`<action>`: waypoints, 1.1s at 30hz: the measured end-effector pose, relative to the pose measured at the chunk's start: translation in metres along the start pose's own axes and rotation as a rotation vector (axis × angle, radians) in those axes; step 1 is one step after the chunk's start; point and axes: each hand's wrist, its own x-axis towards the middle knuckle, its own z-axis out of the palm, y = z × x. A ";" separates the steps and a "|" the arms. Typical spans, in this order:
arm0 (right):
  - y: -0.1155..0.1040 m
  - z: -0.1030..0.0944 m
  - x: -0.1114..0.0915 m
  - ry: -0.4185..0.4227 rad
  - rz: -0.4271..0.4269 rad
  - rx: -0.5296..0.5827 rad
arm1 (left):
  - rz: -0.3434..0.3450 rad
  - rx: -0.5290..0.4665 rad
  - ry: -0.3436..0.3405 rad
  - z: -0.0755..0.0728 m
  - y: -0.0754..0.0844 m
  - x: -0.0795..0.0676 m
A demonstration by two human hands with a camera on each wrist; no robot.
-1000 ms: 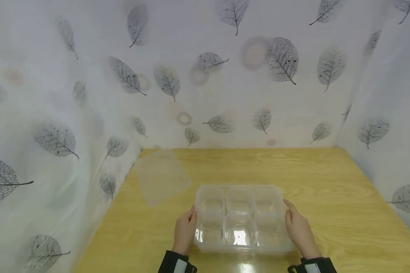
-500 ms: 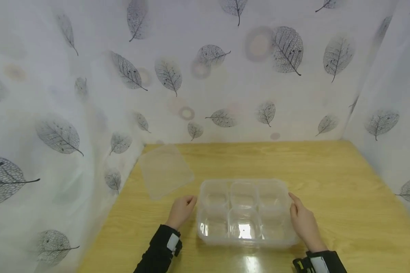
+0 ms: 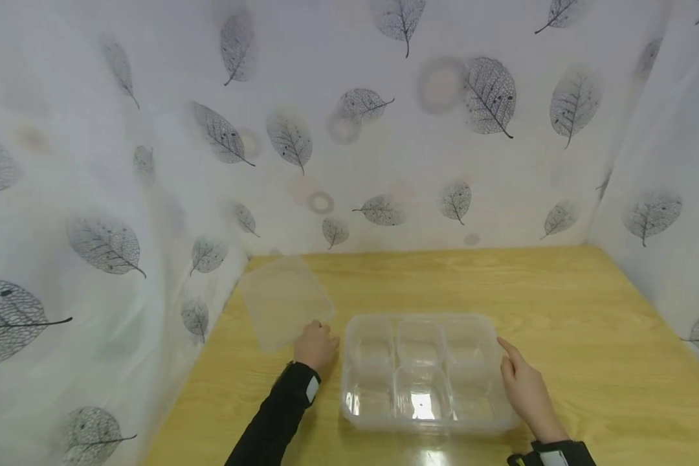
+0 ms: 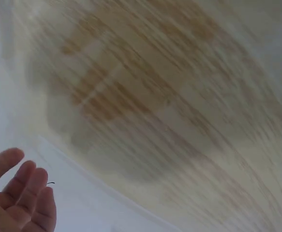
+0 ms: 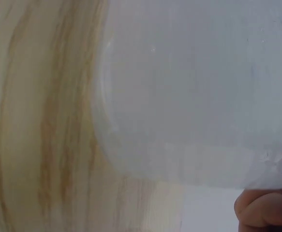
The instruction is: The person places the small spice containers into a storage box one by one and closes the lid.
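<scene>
A clear plastic container with several compartments [image 3: 397,375] sits near the front of the wooden table. My right hand [image 3: 527,395] grips its right edge, the index finger reaching along the rim. In the right wrist view the container's frosted side [image 5: 189,96] fills much of the picture, with bent fingers [image 5: 269,208] at its edge. My left hand [image 3: 316,346] is off the container, just left of it, beside the near corner of a flat translucent square sheet [image 3: 285,298]. Nothing is in that hand; the left wrist view shows its loosely bent fingers [image 4: 34,193].
The wooden table [image 3: 582,310] runs back to a white leaf-print curtain [image 3: 408,155] that encloses it behind and on both sides. The translucent sheet lies by the table's back left corner.
My left hand has let go of the container's left side and moved away toward the translucent sheet. The right hand has stayed at the container's right edge.
</scene>
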 end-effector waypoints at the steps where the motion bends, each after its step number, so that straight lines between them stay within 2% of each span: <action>1: 0.001 0.000 -0.001 -0.008 0.012 0.005 | -0.007 0.015 0.006 0.006 0.000 0.001; 2: 0.002 0.000 -0.001 -0.016 0.025 0.009 | -0.024 0.028 0.013 0.011 0.000 0.003; 3: 0.003 0.001 -0.002 -0.024 0.037 0.013 | -0.074 0.011 0.028 0.016 -0.001 0.003; 6: 0.004 0.003 -0.003 -0.051 0.067 0.019 | -0.135 0.004 0.054 0.025 -0.003 0.003; 13: 0.004 0.004 -0.005 -0.051 0.081 0.019 | -0.179 0.016 0.030 0.035 -0.009 0.002; 20: 0.003 0.003 -0.004 -0.042 0.081 0.030 | -0.188 0.028 0.033 0.034 -0.011 0.006; 29: 0.002 0.000 -0.001 -0.030 0.089 0.042 | -0.156 0.040 -0.054 0.016 -0.003 0.007; 33: 0.002 0.000 0.000 -0.025 0.081 0.037 | -0.162 0.022 -0.069 0.014 -0.002 0.009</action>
